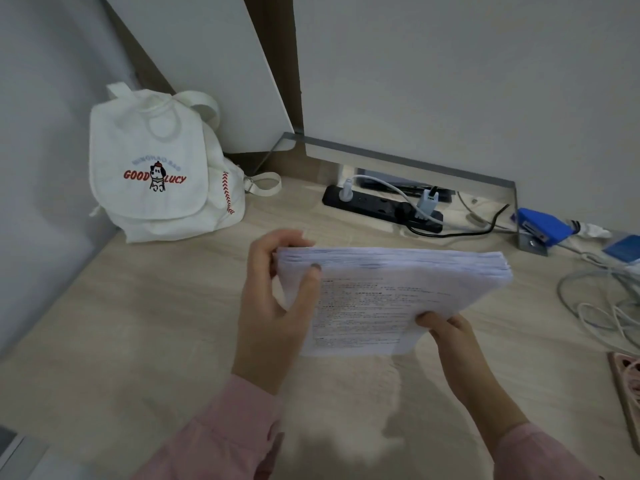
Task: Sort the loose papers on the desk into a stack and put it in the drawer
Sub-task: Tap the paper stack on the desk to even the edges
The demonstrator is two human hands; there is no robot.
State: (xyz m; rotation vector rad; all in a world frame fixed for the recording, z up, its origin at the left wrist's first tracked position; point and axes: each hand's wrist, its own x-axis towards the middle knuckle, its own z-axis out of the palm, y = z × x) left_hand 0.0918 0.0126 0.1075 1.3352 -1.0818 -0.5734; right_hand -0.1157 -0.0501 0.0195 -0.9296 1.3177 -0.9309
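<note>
Thick white printed paper stack (388, 292), edges squared.

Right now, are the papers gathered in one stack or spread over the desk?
Gathered: one thick stack, edges roughly aligned, is held by the left hand and the right hand.

Home study corner: wooden desk (138, 323), power strip (381, 206), canvas backpack (156, 174).

I can't read the blurred print on the paper stack (381, 299). The right hand's (460, 344) fingers disappear beneath it. The frame crops the pink object (628, 393) at the desk's (138, 323) right edge.
</note>
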